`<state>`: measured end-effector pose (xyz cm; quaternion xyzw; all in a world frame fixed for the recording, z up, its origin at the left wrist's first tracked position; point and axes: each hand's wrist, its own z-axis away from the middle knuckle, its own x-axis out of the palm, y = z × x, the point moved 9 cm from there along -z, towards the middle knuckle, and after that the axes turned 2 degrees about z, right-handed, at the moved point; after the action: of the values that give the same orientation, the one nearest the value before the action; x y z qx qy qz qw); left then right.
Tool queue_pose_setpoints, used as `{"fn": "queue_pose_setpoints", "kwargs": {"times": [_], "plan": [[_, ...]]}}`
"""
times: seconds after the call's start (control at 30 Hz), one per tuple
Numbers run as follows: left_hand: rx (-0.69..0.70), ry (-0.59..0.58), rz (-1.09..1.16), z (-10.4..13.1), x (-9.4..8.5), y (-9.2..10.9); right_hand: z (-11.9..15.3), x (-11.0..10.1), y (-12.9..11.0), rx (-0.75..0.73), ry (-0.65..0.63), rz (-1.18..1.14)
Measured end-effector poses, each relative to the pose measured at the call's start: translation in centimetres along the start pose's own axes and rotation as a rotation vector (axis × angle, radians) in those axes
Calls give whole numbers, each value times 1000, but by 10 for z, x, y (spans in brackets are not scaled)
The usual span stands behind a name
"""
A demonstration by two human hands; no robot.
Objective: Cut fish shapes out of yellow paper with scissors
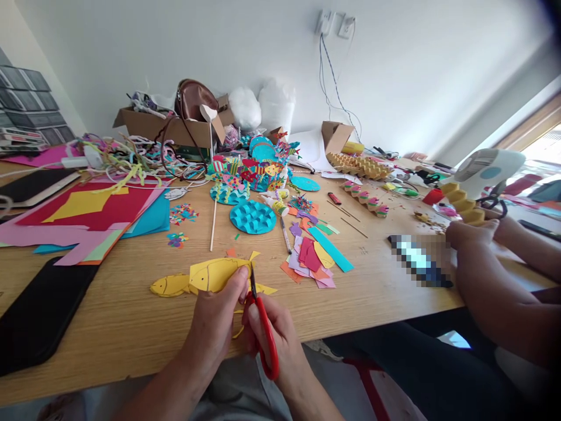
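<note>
Yellow paper (219, 272) looks matt, scissor handles (271, 340) glossy plastic.

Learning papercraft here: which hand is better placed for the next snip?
Probably the right hand: it holds red-handled scissors, blades at the yellow fish-outlined paper; the left hand grips it.

Bright daylight enters from the window (546, 147) at right, with edges visibly stretched.

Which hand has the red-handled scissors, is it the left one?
No, the right hand grips the red-handled scissors, while the left hand holds the yellow paper.
</note>
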<state>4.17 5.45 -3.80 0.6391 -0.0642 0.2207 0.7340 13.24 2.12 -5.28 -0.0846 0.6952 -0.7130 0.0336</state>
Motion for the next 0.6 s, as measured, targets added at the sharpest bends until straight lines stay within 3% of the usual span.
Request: {"fn": "queue_pose_setpoints", "kwargs": {"times": [0.3, 0.6], "plan": [[17, 5, 2, 0, 0, 2, 0, -6, -3, -66, 50, 114], [38, -52, -86, -1, 3, 5, 3, -9, -3, -34, 46, 135]]}}
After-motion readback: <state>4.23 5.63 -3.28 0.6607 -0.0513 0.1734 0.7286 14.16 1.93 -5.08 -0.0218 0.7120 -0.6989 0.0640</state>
